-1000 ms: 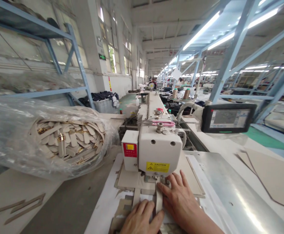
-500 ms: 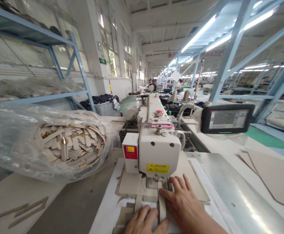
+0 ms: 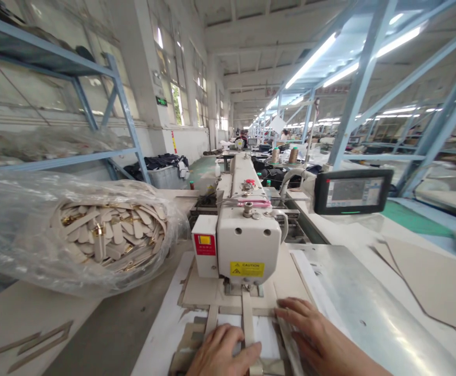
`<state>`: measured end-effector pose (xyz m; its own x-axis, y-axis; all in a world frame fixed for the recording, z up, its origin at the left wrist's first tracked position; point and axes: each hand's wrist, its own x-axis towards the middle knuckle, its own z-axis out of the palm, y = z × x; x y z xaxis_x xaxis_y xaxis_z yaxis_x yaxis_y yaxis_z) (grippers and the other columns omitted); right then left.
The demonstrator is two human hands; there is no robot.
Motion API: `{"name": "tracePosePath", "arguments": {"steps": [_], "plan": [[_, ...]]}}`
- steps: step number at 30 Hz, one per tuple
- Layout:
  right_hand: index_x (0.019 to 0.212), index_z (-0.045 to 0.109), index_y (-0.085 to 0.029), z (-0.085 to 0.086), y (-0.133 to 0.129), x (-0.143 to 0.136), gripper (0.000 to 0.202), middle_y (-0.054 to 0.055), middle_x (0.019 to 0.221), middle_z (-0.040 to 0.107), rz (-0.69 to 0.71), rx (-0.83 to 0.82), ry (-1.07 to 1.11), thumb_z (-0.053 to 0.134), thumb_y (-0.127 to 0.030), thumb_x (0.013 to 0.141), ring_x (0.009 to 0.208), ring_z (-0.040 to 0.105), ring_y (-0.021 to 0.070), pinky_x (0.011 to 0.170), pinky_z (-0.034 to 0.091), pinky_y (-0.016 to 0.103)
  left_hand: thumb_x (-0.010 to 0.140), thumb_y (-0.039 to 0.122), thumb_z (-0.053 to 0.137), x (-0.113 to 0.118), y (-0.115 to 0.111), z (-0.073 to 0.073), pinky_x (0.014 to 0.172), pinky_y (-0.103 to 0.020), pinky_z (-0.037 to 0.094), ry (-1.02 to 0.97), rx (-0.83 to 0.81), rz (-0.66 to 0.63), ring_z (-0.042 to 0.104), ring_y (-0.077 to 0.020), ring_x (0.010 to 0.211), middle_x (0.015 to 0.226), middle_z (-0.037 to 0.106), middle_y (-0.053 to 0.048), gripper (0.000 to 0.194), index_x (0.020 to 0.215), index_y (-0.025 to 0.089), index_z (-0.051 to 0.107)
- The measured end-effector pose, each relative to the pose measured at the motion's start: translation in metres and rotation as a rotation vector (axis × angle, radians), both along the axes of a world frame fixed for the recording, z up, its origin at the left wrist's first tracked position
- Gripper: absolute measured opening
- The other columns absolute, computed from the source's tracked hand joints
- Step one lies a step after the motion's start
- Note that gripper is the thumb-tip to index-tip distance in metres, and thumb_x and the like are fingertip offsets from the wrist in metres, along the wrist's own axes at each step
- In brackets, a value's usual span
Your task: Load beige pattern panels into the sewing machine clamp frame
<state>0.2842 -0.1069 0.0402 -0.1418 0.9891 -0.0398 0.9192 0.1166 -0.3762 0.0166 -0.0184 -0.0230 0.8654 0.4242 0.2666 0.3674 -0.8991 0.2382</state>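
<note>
A white sewing machine (image 3: pixel 247 245) with a yellow caution label stands in front of me. A narrow beige strap (image 3: pixel 246 324) runs from under its head toward me, lying on a beige template (image 3: pixel 208 290). My left hand (image 3: pixel 222 355) presses flat on the near end of the strap, fingers together. To the right of the strap, my right hand (image 3: pixel 317 337) rests palm down on the template's right side, fingers spread, a short way from the machine head.
A clear plastic bag (image 3: pixel 74 230) stuffed with beige straps and gold buckles lies at the left. A touchscreen panel (image 3: pixel 352 190) stands at the right. A shiny metal table plate (image 3: pixel 369 308) extends right. Loose strips (image 3: pixel 32 339) lie at the near left.
My right hand has slid away from the machine's needle area to the right and toward me. The left hand stays on the strap. The view has shifted slightly.
</note>
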Motion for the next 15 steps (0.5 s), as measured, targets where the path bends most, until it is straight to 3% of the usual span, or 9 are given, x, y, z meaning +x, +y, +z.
{"name": "tracePosePath", "arguments": {"steps": [6, 8, 12, 15], "plan": [[0.154, 0.04, -0.022, -0.009, -0.011, 0.012, 0.063, 0.008, 0.162, 0.033, 0.03, -0.053, -0.08, 0.047, -0.021, 0.091, 0.151, 0.027, 0.0294, 0.124, 0.025, 0.057, 0.089, 0.018, 0.067, -0.002, 0.001, 0.035, 0.099, -0.028, 0.05, 0.073, -0.435, -0.003, 0.061, -0.022, 0.11, 0.117, 0.061, -0.004, 0.044, 0.129, 0.034, 0.061], [0.155, 0.039, -0.021, -0.009, -0.012, 0.017, 0.061, 0.009, 0.162, 0.033, 0.035, -0.034, -0.084, 0.048, -0.028, 0.094, 0.151, 0.026, 0.0292, 0.124, 0.026, 0.055, 0.09, 0.02, 0.065, -0.001, 0.002, 0.034, 0.101, -0.03, 0.049, 0.071, -0.488, 0.003, 0.06, -0.0236, 0.112, 0.118, 0.06, -0.005, 0.041, 0.129, 0.033, 0.062], [0.156, 0.036, -0.025, -0.012, -0.014, 0.029, 0.063, 0.006, 0.163, 0.03, 0.03, -0.015, -0.118, 0.051, -0.037, 0.096, 0.152, 0.024, 0.029, 0.125, 0.023, 0.056, 0.095, 0.031, 0.058, 0.003, 0.008, 0.018, 0.095, -0.03, 0.052, -0.058, -0.478, -0.048, 0.062, -0.0241, 0.11, 0.117, 0.061, -0.007, 0.043, 0.138, 0.032, 0.057], [0.157, 0.033, -0.025, -0.017, -0.01, 0.034, 0.069, 0.009, 0.164, 0.027, 0.008, -0.007, -0.159, 0.055, -0.046, 0.095, 0.151, 0.022, 0.0329, 0.124, 0.021, 0.06, 0.103, 0.04, 0.044, 0.009, 0.012, 0.019, 0.092, -0.03, 0.051, -0.203, -0.424, -0.092, 0.063, -0.0223, 0.105, 0.109, 0.065, -0.006, 0.035, 0.13, 0.031, 0.064]]}}
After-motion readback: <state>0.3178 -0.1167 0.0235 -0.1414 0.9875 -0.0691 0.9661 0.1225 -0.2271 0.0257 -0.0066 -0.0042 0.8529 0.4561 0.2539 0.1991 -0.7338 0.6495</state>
